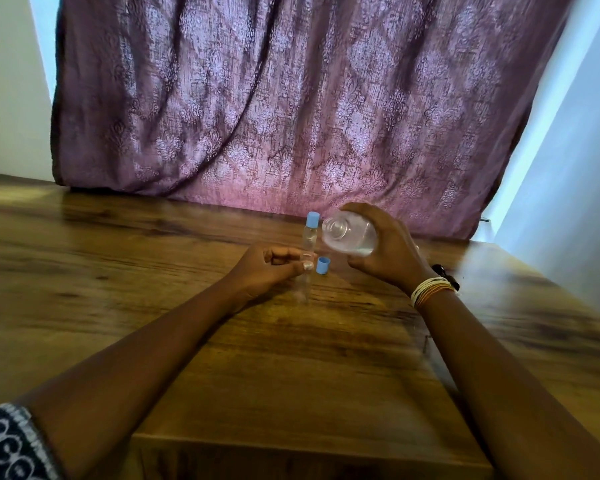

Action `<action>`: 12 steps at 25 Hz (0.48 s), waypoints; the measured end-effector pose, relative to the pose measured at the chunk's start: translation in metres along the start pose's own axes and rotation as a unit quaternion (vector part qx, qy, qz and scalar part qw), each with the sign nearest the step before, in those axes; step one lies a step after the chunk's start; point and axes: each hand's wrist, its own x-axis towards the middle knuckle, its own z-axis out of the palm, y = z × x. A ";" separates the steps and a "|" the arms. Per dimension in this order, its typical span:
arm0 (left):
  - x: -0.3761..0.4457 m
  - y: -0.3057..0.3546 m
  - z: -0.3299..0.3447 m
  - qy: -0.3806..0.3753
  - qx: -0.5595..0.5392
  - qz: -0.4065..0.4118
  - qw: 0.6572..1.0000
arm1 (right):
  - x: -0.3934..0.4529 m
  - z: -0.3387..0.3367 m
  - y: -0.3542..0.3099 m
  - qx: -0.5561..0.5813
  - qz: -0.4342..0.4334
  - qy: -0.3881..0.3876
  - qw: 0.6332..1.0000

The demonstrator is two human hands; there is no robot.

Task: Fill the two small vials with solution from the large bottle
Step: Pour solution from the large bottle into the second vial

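Pouring: my right hand (388, 247) tips the large bottle (349, 235) over the open vial (305, 275) pinched in my left hand (267, 268).
Capped vial (310, 232) behind looks filled; loose cap (323, 265) waits beside.

Daylight glows through the patterned purple curtain (291, 98), leaving the glossy brown wooden table (118, 271) dim, with wide-angle bending and soft blur at edges.

On desk (222, 358): open vial (305, 282) upright at centre, held by left hand (267, 270). Loose cap (323, 265) just right of it. Capped vial (310, 233) directly behind. Large bottle (350, 236), tilted, in right hand (385, 249), above & right of vials. Curtain (291, 98) behind desk.
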 end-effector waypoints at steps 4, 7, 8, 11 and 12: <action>0.001 -0.002 0.001 0.000 -0.002 0.005 1.000 | 0.002 0.005 0.004 -0.050 -0.026 -0.014 0.998; 0.002 -0.003 0.000 0.002 -0.003 0.008 1.000 | 0.005 0.009 0.008 -0.093 -0.035 -0.030 0.995; 0.003 -0.004 0.000 0.001 -0.003 0.008 1.000 | 0.006 0.010 0.009 -0.104 -0.037 -0.035 0.993; 0.004 -0.005 -0.001 0.001 0.002 0.007 1.000 | 0.007 0.011 0.008 -0.129 -0.039 -0.047 0.990; 0.004 -0.006 -0.001 0.002 0.004 0.006 1.000 | 0.007 0.010 0.007 -0.136 -0.041 -0.048 0.989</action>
